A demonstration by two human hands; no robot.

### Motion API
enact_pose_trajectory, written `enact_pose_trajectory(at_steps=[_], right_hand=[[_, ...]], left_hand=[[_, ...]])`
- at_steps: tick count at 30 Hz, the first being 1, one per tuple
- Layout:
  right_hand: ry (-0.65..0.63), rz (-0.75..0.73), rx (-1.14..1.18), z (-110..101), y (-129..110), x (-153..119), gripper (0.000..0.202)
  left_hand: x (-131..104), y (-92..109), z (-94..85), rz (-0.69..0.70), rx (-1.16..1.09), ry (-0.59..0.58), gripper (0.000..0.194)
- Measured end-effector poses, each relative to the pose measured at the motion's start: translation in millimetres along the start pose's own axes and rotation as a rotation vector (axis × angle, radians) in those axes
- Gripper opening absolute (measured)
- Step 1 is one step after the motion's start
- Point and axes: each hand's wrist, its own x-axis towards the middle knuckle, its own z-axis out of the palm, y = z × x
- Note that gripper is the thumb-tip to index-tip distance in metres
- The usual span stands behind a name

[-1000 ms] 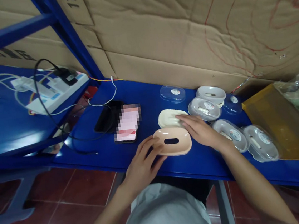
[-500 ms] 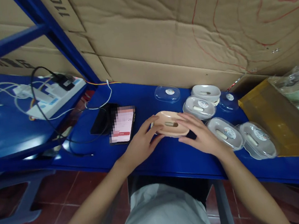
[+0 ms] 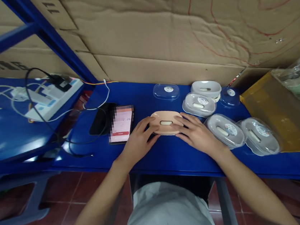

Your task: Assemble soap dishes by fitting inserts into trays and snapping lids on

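Peach slotted dish (image 3: 166,115), one: right of the phone (image 3: 122,125). Left hand (image 3: 139,139), right hand (image 3: 197,132): fingers grasping its opposite ends. Handling, as judged: dish level, pressure even from both sides.

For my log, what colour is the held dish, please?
The dish is peach, best seen in the head view.
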Motion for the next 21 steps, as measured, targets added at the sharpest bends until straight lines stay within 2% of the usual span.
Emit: enact_pose_trajectory(at_steps=[4, 7, 10, 13, 16, 19, 21], right_hand=[[0.048, 0.009, -0.005, -10, 2, 14, 0.04], [0.096, 0.121, -0.051, -14, 10, 48, 0.048], [0.025, 0.221, -0.144, -8, 20, 89, 0.057], [-0.052, 0.225, -0.163, -1, 26, 114, 0.062], [-0.078, 0.184, -0.146, -2, 26, 117, 0.063], [-0.106, 0.162, -0.112, -9, 23, 108, 0.071], [-0.138, 0.158, -0.081, -10, 21, 101, 0.069]], left_hand=[[-4, 8, -2.6, -0.008, 0.036, 0.006, 0.018], [-14, 18, -2.9, -0.026, 0.029, 0.008, 0.016], [-26, 25, -3.1, -0.037, 0.022, 0.024, 0.017], [-35, 26, -5.6, -0.05, 0.014, 0.051, 0.016], [-38, 26, -8.9, -0.07, -0.043, 0.045, 0.021], [-37, 25, -10.8, -0.088, -0.126, 0.018, 0.033], [-36, 24, -10.7, -0.118, -0.185, 0.013, 0.042]])
